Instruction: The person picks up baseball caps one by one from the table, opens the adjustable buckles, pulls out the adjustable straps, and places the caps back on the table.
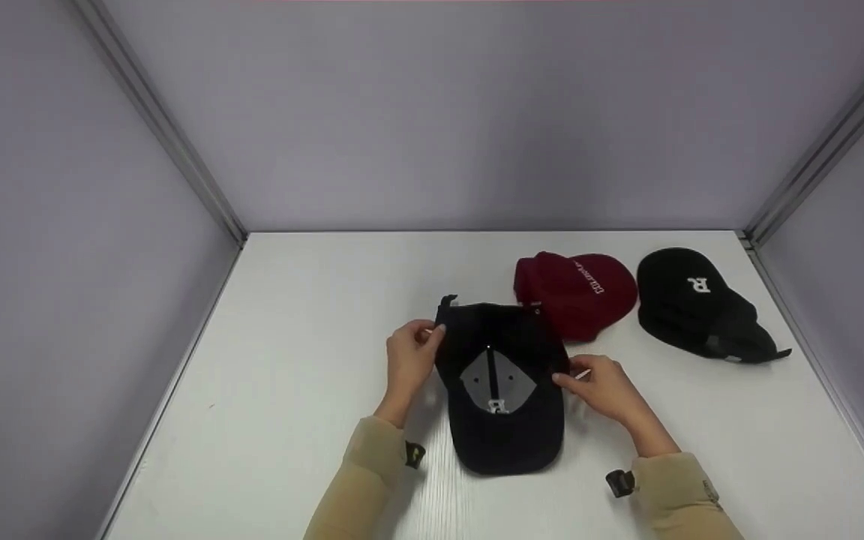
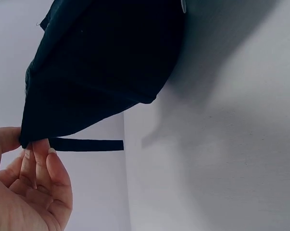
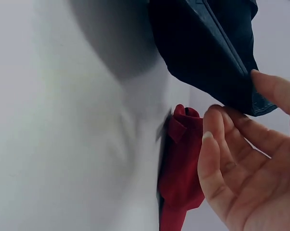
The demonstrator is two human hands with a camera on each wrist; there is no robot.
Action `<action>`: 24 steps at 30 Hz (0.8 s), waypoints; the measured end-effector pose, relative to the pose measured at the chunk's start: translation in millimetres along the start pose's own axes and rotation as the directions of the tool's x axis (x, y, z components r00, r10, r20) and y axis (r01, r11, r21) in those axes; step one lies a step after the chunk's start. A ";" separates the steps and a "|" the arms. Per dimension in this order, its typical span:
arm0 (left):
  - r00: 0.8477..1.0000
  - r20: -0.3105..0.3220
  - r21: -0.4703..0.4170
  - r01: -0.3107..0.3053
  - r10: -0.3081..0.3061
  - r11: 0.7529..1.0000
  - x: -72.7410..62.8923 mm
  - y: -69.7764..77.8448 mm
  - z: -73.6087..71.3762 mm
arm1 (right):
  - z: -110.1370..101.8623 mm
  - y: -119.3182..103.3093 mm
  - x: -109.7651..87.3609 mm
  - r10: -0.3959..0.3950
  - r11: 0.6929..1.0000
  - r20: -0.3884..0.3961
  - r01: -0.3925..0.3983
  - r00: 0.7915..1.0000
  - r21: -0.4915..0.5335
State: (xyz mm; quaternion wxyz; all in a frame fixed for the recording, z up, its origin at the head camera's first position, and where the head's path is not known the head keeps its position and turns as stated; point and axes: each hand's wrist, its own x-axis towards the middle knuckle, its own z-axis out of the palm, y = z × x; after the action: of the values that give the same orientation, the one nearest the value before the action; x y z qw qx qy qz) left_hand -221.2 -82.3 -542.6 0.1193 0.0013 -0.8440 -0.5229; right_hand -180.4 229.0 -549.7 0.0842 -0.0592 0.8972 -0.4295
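Both hands hold a black baseball cap (image 1: pixel 507 442) above the white table, its inside facing up and its brim toward the person. My left hand (image 1: pixel 411 358) pinches the cap's left edge between thumb and fingers, close to the loose back strap (image 2: pixel 87 144). On the other side my right hand (image 1: pixel 603 386) pinches the right edge, thumb on the inside. Just beyond the held cap lies a red cap (image 1: pixel 582 292) with white lettering, partly covered by it in the head view. The right wrist view shows that red cap (image 3: pixel 181 163) behind the fingers.
A second black cap (image 1: pixel 683 300) with a white letter R rests to the right of the red one, its strap end pointing toward the right edge. Grey panels (image 1: pixel 432 112) wall the white table (image 1: pixel 289 337) at the back and both sides.
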 end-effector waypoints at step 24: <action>0.987 0.071 -0.015 -0.142 0.143 0.990 8.5 30.2 -26.9 | -4.8 -22.7 5.7 -0.011 0.990 0.111 -0.005 0.994 0.144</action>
State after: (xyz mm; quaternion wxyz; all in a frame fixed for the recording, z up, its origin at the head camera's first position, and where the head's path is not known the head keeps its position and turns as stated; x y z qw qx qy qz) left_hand -220.3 -93.4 -502.8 0.1262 -0.0784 -0.8430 -0.5170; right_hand -186.2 217.5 -529.7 0.1377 -0.0784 0.8576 -0.4893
